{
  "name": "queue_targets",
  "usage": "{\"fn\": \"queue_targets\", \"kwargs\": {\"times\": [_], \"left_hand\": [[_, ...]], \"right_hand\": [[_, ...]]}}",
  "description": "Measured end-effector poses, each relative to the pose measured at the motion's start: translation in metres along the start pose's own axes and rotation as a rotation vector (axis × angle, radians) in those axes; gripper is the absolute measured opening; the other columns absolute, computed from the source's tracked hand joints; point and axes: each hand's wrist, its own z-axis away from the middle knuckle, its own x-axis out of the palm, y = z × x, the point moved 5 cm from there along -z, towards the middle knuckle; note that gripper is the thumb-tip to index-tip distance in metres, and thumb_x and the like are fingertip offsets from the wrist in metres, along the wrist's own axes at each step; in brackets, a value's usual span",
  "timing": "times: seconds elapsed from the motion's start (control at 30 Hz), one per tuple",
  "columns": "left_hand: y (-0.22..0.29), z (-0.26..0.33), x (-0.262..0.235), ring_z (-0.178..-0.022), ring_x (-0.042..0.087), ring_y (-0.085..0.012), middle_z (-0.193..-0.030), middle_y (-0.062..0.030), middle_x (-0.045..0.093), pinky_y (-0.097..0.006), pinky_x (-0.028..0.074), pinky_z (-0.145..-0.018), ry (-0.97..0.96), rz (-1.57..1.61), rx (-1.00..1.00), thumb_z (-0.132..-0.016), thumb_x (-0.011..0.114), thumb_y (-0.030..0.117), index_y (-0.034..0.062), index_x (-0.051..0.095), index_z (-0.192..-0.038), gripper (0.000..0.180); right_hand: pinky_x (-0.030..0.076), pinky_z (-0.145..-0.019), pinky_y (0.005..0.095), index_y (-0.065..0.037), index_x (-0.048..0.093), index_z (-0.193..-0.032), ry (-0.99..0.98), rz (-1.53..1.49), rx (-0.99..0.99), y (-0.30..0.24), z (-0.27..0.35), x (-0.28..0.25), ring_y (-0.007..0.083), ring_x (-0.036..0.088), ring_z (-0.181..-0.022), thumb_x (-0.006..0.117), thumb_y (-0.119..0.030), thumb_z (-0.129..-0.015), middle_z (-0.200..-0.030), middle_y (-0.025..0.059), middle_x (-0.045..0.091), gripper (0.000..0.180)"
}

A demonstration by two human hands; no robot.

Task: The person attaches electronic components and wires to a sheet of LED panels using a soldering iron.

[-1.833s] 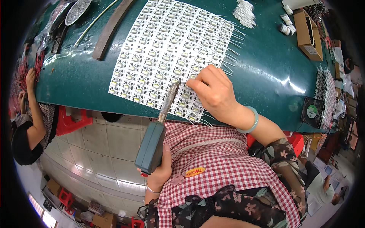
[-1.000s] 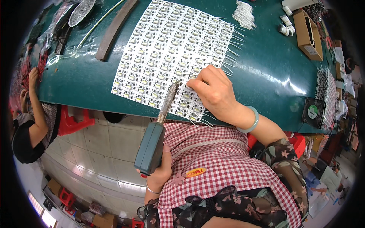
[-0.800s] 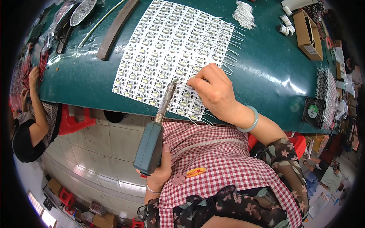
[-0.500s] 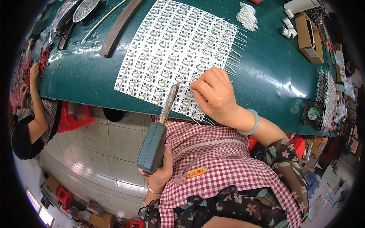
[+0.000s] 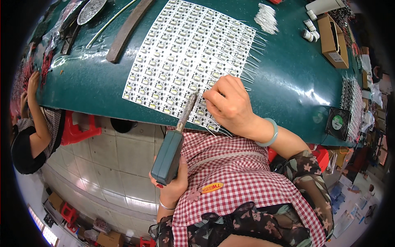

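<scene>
Desk (image 5: 288,74): 1, green and glossy, running across the view beneath the items below.
Circuit-board sheet (image 5: 175,61): 1, white, flat on the desk before the person, its near right corner at the desk's edge; a push from the wrist could skew it.
Soldering gun (image 5: 168,154): 1, slanting up over the sheet, tip just beside the right fingers; if hot, a slip could burn skin or scorch a neighbouring part.
Right hand (image 5: 230,101): 1 of 2, fingers (image 5: 212,99) narrowed to a pinch at the sheet; whether they grip a wire cannot be told.
Left hand (image 5: 177,181): 2 of 2, fingers wrapped around the gun's handle.
Cardboard box (image 5: 332,45): 1, open, far right.
Fan (image 5: 338,122): 1, black, nearer the right rim.
Wire pile (image 5: 266,18): 1, white, beyond the sheet; strands uncountable.
Thin wires (image 5: 255,48): more than 10, jutting past the sheet's right side; a brushing forearm could bend them.
</scene>
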Motion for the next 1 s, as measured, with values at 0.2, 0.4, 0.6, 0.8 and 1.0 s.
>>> {"fn": "queue_targets", "kwargs": {"times": [0.2, 0.4, 0.6, 0.8, 1.0], "left_hand": [[0.002, -0.005, 0.003, -0.068, 0.068, -0.0237, -0.088, -0.0144, 0.067, -0.031, 0.053, -0.06, -0.044, 0.11, -0.062, -0.079, 0.074, 0.0, -0.0062, 0.067, -0.097, 0.02], [0.004, -0.004, 0.0, -0.071, 0.069, -0.0231, -0.087, -0.0137, 0.068, -0.032, 0.054, -0.063, -0.041, 0.066, -0.042, -0.079, 0.074, 0.0, -0.0048, 0.069, -0.097, 0.02], [-0.019, 0.019, -0.002, -0.087, 0.065, -0.0165, -0.104, -0.0129, 0.068, -0.028, 0.053, -0.07, -0.049, 0.226, -0.213, -0.087, 0.073, 0.0, -0.0074, 0.062, -0.121, 0.037], [-0.006, 0.008, -0.002, -0.08, 0.062, -0.013, -0.107, -0.0125, 0.067, -0.026, 0.051, -0.067, -0.037, 0.162, -0.071, -0.087, 0.07, -0.005, -0.0082, 0.06, -0.124, 0.039], [-0.018, 0.013, -0.002, -0.064, 0.055, -0.0099, -0.107, -0.0133, 0.067, -0.024, 0.044, -0.056, 0.011, 0.205, -0.131, -0.088, 0.065, -0.008, -0.0075, 0.059, -0.126, 0.039]], "right_hand": [[0.044, -0.076, 0.0383, -0.004, 0.06, -0.079, 0.009, 0.011, -0.007, 0.0, 0.001, 0.0, 0.0248, 0.054, -0.076, 0.07, 0.0, -0.07, -0.077, 0.0066, 0.05, 0.014], [0.045, -0.078, 0.0387, -0.004, 0.058, -0.075, 0.009, -0.002, -0.008, 0.0, -0.001, -0.001, 0.0248, 0.053, -0.075, 0.07, 0.0, -0.07, -0.075, 0.0065, 0.048, 0.013], [0.046, -0.078, 0.039, -0.004, 0.058, -0.074, 0.007, -0.008, -0.011, 0.0, -0.001, 0.0, 0.0249, 0.053, -0.075, 0.07, 0.0, -0.069, -0.074, 0.0065, 0.047, 0.013], [0.045, -0.077, 0.039, -0.004, 0.058, -0.074, 0.016, -0.01, 0.003, 0.002, -0.001, -0.002, 0.0247, 0.053, -0.074, 0.07, 0.0, -0.068, -0.074, 0.0064, 0.047, 0.013], [0.041, -0.071, 0.0365, -0.004, 0.058, -0.074, -0.082, -0.004, -0.005, -0.001, -0.002, -0.006, 0.0244, 0.052, -0.076, 0.065, -0.003, -0.075, -0.078, 0.0075, 0.049, 0.007]]}}
